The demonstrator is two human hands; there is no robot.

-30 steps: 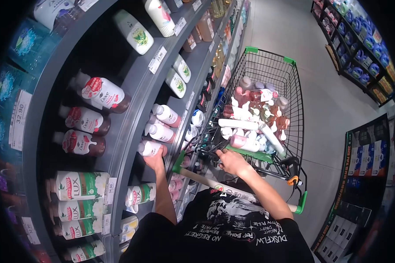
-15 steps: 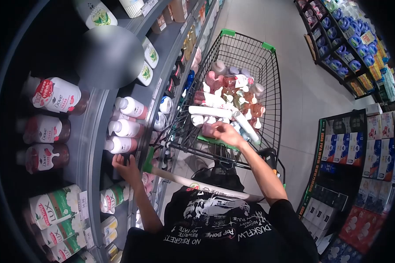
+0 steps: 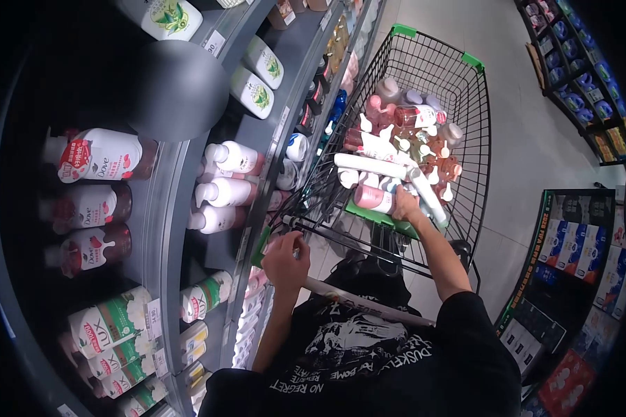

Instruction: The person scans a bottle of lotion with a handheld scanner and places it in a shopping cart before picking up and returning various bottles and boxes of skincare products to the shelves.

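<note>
My right hand point(image 3: 405, 206) is inside the cart at its near end, fingers curled around the right end of a pink bottle point(image 3: 374, 199) with a pale label. The bottle lies tilted beside a long white package point(image 3: 370, 165) and other pump bottles. My left hand point(image 3: 287, 260) hovers at the left end of the cart handle point(image 3: 362, 303), beside its green end. Its fingers are bent in toward the thumb, and I see nothing in them. White-and-pink pump bottles point(image 3: 226, 191) lie on the shelf just beyond it.
The black wire cart point(image 3: 485, 139) holds several pump bottles. On the left, the shelf point(image 3: 161, 229) carries Dove bottles point(image 3: 101, 156) and green-and-white Lux packs point(image 3: 111, 326). Display racks with blue containers point(image 3: 570, 76) and boxed goods point(image 3: 570, 247) stand right of the aisle floor point(image 3: 501, 181).
My left hand has drawn back from the shelf toward the cart handle, its fingers curling in. My right hand has closed on the pink bottle. The view has shifted left.
</note>
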